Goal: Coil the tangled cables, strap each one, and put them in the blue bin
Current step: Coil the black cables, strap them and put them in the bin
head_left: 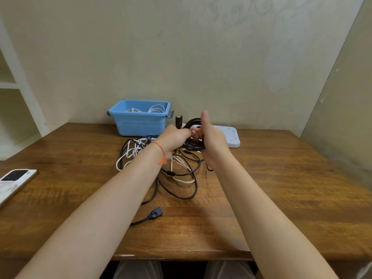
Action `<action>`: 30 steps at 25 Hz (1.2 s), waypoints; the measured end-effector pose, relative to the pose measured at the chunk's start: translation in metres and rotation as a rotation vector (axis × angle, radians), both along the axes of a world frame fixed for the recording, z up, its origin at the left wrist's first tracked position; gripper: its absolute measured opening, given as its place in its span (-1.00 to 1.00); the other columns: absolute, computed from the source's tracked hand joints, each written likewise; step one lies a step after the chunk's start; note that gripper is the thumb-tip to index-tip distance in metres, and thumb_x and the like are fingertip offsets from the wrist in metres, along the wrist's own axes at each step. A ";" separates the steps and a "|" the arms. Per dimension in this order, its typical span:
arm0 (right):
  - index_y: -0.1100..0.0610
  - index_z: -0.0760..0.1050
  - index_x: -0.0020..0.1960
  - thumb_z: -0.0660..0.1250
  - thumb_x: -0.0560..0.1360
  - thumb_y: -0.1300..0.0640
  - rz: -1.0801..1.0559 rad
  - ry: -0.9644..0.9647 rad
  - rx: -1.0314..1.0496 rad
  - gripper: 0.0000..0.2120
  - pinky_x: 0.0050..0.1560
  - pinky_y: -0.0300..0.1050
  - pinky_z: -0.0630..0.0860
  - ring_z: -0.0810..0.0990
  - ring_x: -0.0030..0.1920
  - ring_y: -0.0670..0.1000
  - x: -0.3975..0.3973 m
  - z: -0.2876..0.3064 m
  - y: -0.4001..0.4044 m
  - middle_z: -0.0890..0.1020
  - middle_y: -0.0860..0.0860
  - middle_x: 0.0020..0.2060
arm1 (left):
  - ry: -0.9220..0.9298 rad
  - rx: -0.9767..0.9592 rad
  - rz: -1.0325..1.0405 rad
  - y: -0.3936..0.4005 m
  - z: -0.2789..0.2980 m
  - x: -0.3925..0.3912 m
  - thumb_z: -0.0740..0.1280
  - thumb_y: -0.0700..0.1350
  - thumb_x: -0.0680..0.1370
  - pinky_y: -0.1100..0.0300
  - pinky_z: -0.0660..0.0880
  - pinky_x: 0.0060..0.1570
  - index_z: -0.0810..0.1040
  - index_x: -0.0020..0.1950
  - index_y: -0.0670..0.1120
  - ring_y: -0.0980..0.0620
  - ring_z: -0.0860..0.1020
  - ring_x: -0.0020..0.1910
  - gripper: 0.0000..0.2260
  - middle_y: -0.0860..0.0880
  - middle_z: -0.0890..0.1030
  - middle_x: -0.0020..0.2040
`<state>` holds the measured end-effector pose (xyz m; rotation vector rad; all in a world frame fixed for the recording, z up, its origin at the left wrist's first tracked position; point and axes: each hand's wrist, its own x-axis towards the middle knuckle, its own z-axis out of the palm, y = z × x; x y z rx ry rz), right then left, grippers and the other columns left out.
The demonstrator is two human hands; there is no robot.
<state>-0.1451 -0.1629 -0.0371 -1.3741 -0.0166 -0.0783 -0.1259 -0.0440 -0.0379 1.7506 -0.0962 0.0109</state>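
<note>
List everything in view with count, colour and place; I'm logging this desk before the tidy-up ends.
Blue plastic bin: one, blue, back of the table against the wall.
Coiled white cables in the bin: at least two, white.
Black cable coil: one, black, held above the table in both hands.
Tangled loose cables: several, black and white, on the table centre.
Black cable connector end: one, black, nearer the front edge.
Pale flat rectangular lid or tray: one, pale grey, right of the bin.
White smartphone: one, white, far left.
Brown wooden table: one.
Left hand: red thread bracelet, fingers shut on the coil.
Right hand: thumb raised, fingers on the coil.
</note>
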 end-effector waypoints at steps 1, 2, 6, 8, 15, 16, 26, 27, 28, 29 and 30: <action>0.22 0.57 -0.15 0.24 0.56 -0.24 0.038 0.063 0.198 -0.49 0.01 -0.02 0.54 0.62 -0.23 0.02 0.001 0.002 0.002 0.64 0.08 -0.30 | -0.011 0.031 0.044 -0.004 0.001 -0.002 0.37 -0.12 0.53 0.02 0.53 0.16 0.66 -0.01 -0.10 -0.11 0.63 0.09 -0.88 -0.13 0.70 -0.01; 0.24 0.56 -0.11 0.24 0.59 -0.20 0.092 0.088 0.348 -0.52 0.01 -0.02 0.57 0.64 -0.22 0.03 0.002 0.004 0.004 0.66 0.11 -0.28 | -0.034 0.099 0.088 -0.007 0.003 -0.003 0.34 -0.09 0.56 0.08 0.53 0.09 0.63 0.04 -0.11 -0.07 0.62 0.05 -0.86 -0.10 0.68 -0.01; 0.17 0.56 0.09 0.16 0.64 -0.11 0.038 0.087 0.108 -0.62 0.12 0.05 0.59 0.67 -0.04 0.06 0.011 0.004 0.000 0.68 0.12 -0.08 | -0.112 0.089 0.202 -0.006 0.020 -0.004 0.21 -0.19 0.64 0.30 0.53 -0.29 0.59 0.01 -0.15 0.08 0.66 -0.24 -0.84 -0.09 0.65 -0.14; 0.14 0.52 0.10 0.11 0.64 -0.19 0.112 0.008 -0.336 -0.57 -0.22 -0.08 0.56 0.61 -0.25 0.01 0.005 -0.004 -0.007 0.62 0.06 -0.21 | -0.031 -0.303 0.281 0.003 0.021 0.006 0.18 -0.26 0.65 0.23 0.57 -0.35 0.57 -0.01 -0.19 0.09 0.65 -0.41 -0.83 -0.11 0.65 -0.24; 0.09 0.54 -0.27 0.27 0.59 -0.09 -0.287 0.097 -1.088 -0.65 -0.27 -0.13 0.35 0.50 -0.25 0.07 0.022 -0.043 -0.074 0.58 0.01 -0.32 | 0.134 -1.275 0.326 0.055 0.014 0.016 0.10 -0.38 0.66 -0.01 0.59 -0.01 0.48 -0.07 -0.30 -0.14 0.56 -0.19 -0.80 -0.26 0.55 -0.11; 0.10 0.60 -0.14 0.26 0.59 0.02 -0.429 0.117 -1.225 -0.76 -0.18 -0.10 0.38 0.52 -0.11 0.14 0.023 -0.043 -0.083 0.62 0.07 -0.15 | 0.125 -1.275 0.323 0.056 0.014 0.014 0.09 -0.39 0.65 0.00 0.58 -0.01 0.48 -0.07 -0.30 -0.14 0.56 -0.20 -0.79 -0.26 0.55 -0.11; 0.08 0.56 -0.06 0.31 0.49 0.18 0.291 -0.248 -0.837 -0.93 -0.14 -0.10 0.52 0.58 -0.18 -0.01 0.002 -0.017 0.013 0.63 0.00 -0.19 | 0.215 -1.099 0.256 0.009 0.011 0.012 -0.03 -0.50 0.52 -0.05 0.63 -0.37 0.45 -0.03 -0.30 -0.22 0.58 -0.20 -0.71 -0.29 0.55 -0.09; 0.11 0.57 -0.09 0.33 0.50 0.17 0.254 -0.240 -0.931 -0.95 -0.16 -0.07 0.50 0.55 -0.20 0.01 0.007 -0.022 0.011 0.61 0.02 -0.22 | 0.222 -1.092 0.294 0.012 0.009 0.013 -0.03 -0.50 0.51 -0.05 0.60 -0.34 0.44 -0.06 -0.26 -0.16 0.58 -0.25 -0.70 -0.24 0.56 -0.16; 0.12 0.59 -0.06 0.34 0.51 0.16 0.190 -0.226 -1.011 -0.93 -0.16 -0.08 0.49 0.55 -0.17 0.02 0.013 -0.027 0.007 0.60 0.01 -0.20 | 0.230 -1.091 0.315 0.016 0.006 0.014 -0.01 -0.50 0.52 -0.04 0.55 -0.30 0.45 -0.07 -0.23 -0.08 0.58 -0.31 -0.69 -0.18 0.57 -0.23; 0.11 0.61 -0.03 0.34 0.51 0.17 0.113 -0.204 -1.071 -0.91 -0.16 -0.10 0.50 0.55 -0.13 0.02 0.020 -0.031 0.003 0.61 0.00 -0.17 | 0.230 -1.100 0.326 0.021 0.003 0.013 0.01 -0.50 0.54 0.00 0.52 -0.27 0.47 -0.05 -0.22 -0.04 0.58 -0.33 -0.70 -0.14 0.58 -0.26; 0.09 0.62 0.01 0.34 0.51 0.17 0.032 -0.178 -1.111 -0.89 -0.14 -0.10 0.51 0.55 -0.10 0.02 0.025 -0.034 -0.003 0.62 -0.01 -0.13 | 0.232 -1.115 0.323 0.025 0.001 0.011 0.05 -0.48 0.57 0.04 0.51 -0.26 0.49 -0.02 -0.21 -0.03 0.58 -0.28 -0.71 -0.14 0.59 -0.22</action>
